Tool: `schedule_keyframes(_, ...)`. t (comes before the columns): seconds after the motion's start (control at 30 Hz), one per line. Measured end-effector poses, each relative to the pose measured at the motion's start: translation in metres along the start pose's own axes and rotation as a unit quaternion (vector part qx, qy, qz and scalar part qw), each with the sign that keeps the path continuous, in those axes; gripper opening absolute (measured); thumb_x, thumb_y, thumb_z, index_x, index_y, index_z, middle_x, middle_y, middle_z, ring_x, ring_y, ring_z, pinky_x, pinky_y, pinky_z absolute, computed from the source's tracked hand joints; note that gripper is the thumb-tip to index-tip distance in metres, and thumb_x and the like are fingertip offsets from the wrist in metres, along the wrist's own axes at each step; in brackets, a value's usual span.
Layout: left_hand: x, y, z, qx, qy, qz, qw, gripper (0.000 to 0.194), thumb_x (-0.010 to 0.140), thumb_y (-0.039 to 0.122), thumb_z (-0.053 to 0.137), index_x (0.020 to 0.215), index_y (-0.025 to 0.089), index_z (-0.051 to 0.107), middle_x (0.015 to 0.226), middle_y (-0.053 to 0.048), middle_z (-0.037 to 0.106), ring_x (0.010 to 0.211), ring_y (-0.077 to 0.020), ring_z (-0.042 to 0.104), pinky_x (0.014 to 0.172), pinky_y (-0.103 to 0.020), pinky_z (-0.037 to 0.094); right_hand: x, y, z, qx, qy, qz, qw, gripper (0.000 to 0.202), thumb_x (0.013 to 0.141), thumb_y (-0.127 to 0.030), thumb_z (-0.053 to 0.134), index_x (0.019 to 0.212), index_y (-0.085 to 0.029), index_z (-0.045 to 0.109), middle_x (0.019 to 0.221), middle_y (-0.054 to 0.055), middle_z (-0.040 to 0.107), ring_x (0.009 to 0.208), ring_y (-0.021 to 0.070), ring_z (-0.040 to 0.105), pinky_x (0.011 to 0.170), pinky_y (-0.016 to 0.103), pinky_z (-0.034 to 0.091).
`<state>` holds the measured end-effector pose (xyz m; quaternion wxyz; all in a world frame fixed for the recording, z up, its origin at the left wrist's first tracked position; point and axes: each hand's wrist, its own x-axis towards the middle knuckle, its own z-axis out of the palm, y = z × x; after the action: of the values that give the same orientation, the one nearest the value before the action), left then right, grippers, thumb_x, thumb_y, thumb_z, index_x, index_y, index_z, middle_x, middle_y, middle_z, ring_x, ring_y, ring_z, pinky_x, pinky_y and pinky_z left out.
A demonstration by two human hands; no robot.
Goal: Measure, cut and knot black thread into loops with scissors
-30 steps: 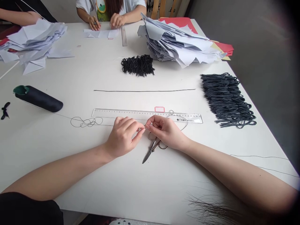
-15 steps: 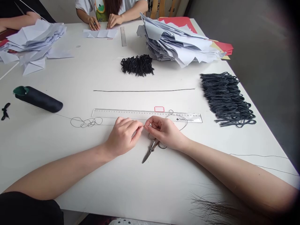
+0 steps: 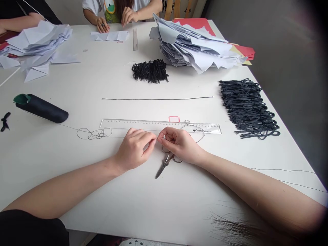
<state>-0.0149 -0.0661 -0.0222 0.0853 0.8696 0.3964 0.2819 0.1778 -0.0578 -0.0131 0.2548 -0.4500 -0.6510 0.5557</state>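
My left hand (image 3: 135,148) pinches a thin black thread (image 3: 118,137) between thumb and forefinger. Almost touching its fingertips, my right hand (image 3: 180,144) pinches the same dark thread. Loose loops of it lie at the left, running to a dark spool (image 3: 44,108) on its side. Just beyond my hands lies a clear ruler (image 3: 153,124), with a thread loop over its right part. Scissors (image 3: 164,164) rest beside my right hand, their handles partly hidden under it. A straight black cord (image 3: 156,99) stretches across the table behind the ruler.
Looped black cords form a large bundle (image 3: 247,109) at the right and a smaller one (image 3: 150,71) farther back. Paper stacks (image 3: 192,44) stand at the back right and back left. Across the table (image 3: 115,198), a person's hands (image 3: 129,15) are near folded paper (image 3: 110,36).
The person across the table has lifted one hand off the folded paper. My own hands have hardly moved and still pinch the thread.
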Motion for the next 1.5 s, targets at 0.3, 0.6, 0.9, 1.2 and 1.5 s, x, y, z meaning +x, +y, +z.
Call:
schedule_keyframes(0.3, 0.0002, -0.0004, -0.0003, -0.029, 0.001, -0.011, 1.0, 0.011, 0.089, 0.013, 0.048, 0.081, 0.019, 0.052, 0.066, 0.005, 0.059, 0.061, -0.0113, 0.053, 0.072, -0.031, 0.036, -0.0001, 0.0006, -0.0002, 0.002, -0.002, -0.002, 1.0, 0.017, 0.089, -0.034, 0.053, 0.085, -0.018, 0.054, 0.054, -0.006, 0.047, 0.047, 0.0074, 0.04, 0.046, 0.021, 0.033)
schedule_keyframes(0.6, 0.0008, -0.0013, 0.0, -0.054, -0.019, -0.024, 0.998, 0.011, 0.089, 0.014, 0.047, 0.082, 0.019, 0.052, 0.065, 0.005, 0.058, 0.059, -0.0116, 0.052, 0.072, -0.032, 0.036, 0.0, -0.0002, -0.0002, -0.018, 0.002, 0.0, 1.0, 0.017, 0.088, -0.034, 0.054, 0.085, -0.017, 0.056, 0.055, -0.005, 0.047, 0.048, 0.0083, 0.042, 0.045, 0.022, 0.032)
schedule_keyframes(0.9, 0.0006, -0.0015, 0.0, -0.05, -0.013, -0.02, 0.998, 0.013, 0.09, 0.014, 0.046, 0.081, 0.019, 0.052, 0.063, 0.005, 0.056, 0.058, -0.0112, 0.052, 0.07, -0.031, 0.036, 0.0003, 0.0007, 0.0, -0.018, 0.002, 0.0, 1.0, 0.017, 0.088, -0.034, 0.053, 0.085, -0.017, 0.056, 0.055, -0.005, 0.047, 0.047, 0.0084, 0.042, 0.046, 0.022, 0.032)
schedule_keyframes(1.2, 0.0008, -0.0009, -0.0008, -0.046, -0.01, -0.016, 0.999, 0.013, 0.089, 0.013, 0.046, 0.08, 0.019, 0.051, 0.063, 0.005, 0.056, 0.056, -0.0107, 0.051, 0.069, -0.031, 0.036, -0.0003, 0.0002, -0.0001, 0.018, -0.001, 0.001, 1.0, 0.016, 0.087, -0.033, 0.055, 0.084, -0.018, 0.054, 0.055, -0.005, 0.049, 0.047, 0.0068, 0.04, 0.045, 0.02, 0.033)
schedule_keyframes(1.5, 0.0001, -0.001, -0.0004, -0.048, -0.007, -0.024, 0.999, 0.012, 0.087, 0.013, 0.046, 0.078, 0.02, 0.049, 0.061, 0.006, 0.056, 0.054, -0.0107, 0.049, 0.069, -0.031, 0.037, -0.0001, -0.0007, 0.0002, 0.022, 0.011, 0.009, 1.0, 0.016, 0.087, -0.033, 0.056, 0.082, -0.017, 0.054, 0.055, -0.004, 0.052, 0.045, 0.0063, 0.042, 0.042, 0.019, 0.031)
